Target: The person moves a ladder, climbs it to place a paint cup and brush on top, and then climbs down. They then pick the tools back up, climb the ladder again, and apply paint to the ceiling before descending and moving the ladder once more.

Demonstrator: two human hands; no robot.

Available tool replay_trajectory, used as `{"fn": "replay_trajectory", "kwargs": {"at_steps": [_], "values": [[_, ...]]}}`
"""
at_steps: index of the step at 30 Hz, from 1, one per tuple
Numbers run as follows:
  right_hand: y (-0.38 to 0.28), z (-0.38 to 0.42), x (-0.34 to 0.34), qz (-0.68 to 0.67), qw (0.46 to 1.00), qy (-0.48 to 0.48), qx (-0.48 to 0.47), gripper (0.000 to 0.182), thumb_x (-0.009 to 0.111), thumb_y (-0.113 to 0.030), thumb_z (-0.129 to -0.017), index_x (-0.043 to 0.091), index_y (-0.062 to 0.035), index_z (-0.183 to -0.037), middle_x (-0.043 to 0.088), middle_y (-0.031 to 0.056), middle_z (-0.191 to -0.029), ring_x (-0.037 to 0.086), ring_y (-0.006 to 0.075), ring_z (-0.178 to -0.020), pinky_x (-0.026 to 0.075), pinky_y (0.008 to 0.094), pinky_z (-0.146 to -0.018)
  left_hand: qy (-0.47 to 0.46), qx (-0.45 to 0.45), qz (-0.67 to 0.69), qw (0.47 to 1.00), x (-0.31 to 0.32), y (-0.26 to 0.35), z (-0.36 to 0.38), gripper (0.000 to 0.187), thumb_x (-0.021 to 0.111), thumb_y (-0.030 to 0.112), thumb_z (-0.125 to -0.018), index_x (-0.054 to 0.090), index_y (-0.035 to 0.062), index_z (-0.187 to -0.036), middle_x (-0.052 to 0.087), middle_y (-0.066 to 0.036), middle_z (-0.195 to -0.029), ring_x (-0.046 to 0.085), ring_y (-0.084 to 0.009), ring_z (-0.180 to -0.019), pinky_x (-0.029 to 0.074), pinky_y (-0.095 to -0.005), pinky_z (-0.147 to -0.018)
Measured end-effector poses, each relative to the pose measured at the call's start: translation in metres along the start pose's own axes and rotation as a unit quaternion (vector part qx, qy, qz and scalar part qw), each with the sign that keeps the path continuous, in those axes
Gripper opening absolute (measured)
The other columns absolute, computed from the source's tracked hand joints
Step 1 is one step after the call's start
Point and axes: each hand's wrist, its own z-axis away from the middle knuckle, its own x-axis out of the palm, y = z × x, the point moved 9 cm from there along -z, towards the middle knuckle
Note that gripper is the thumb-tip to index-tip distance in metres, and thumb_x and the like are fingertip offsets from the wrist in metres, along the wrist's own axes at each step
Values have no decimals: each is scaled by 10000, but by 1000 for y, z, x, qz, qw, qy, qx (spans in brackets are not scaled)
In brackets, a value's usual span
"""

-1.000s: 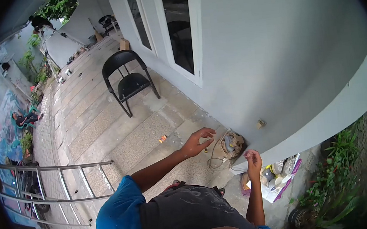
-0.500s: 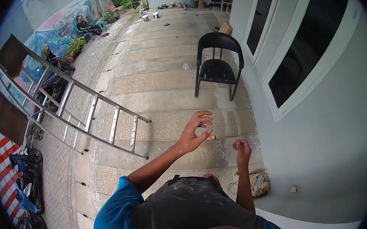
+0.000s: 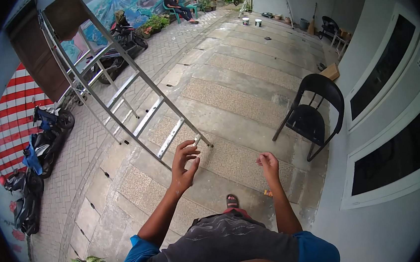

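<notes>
My left hand (image 3: 185,167) is raised in front of my body, fingers apart and loosely bent, holding nothing. From my viewpoint it overlaps the foot of a metal stepladder (image 3: 143,123) that stands open on the paving. My right hand (image 3: 269,164) is held up over the striped concrete floor (image 3: 248,112), its fingers curled in against the thumb and nothing showing in them. To its right, a black chair (image 3: 306,122) stands by the wall. Below that hand, a small orange item (image 3: 268,193) lies on the floor. My sandalled foot (image 3: 232,201) shows under my shirt.
A white wall with dark windows (image 3: 401,149) borders the right side. Parked motorbikes (image 3: 46,140) line the left. A person (image 3: 179,8) sits on a green chair at the back. Two small buckets (image 3: 251,22) and a cardboard box (image 3: 331,72) stand farther off.
The view has swung left, so ladder and chair sit further right in it. My left hand appears lower and further left. A foot has come into view; the bag by the wall has left it.
</notes>
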Motion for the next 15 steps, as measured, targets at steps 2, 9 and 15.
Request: {"fn": "replay_trajectory", "kwargs": {"at_steps": [2, 9, 15], "values": [[1, -36, 47, 19, 997, -69, 23, 132, 571, -106, -981, 608, -4, -1057, 678, 56, -870, 663, 132, -818, 515, 264, -732, 64, -23, -35, 997, -33, -16, -3, 285, 608, 24, -914, 543, 30, -1192, 473, -143, -1368, 630, -205, -1051, 505, -331, -881], [-14, -104, 231, 0, 966, -258, 24, 158, 566, -86, -977, 602, 12, -1096, 672, 76, -913, 661, 140, -856, 532, 274, -788, 180, -69, -28, 981, -111, -47, 8, 270, 582, 31, -930, 548, 28, -1198, 490, -136, -1346, 624, -202, -1057, 506, -332, -881], [-2, -94, 384, -72, 937, -342, 4, 242, 559, -51, -972, 535, 19, -1202, 654, 82, -946, 652, 134, -867, 538, 271, -795, 249, -70, -21, 966, -216, -72, 35, 302, 596, 33, -929, 553, 21, -1228, 518, -138, -1320, 621, -212, -1062, 507, -335, -902]]}}
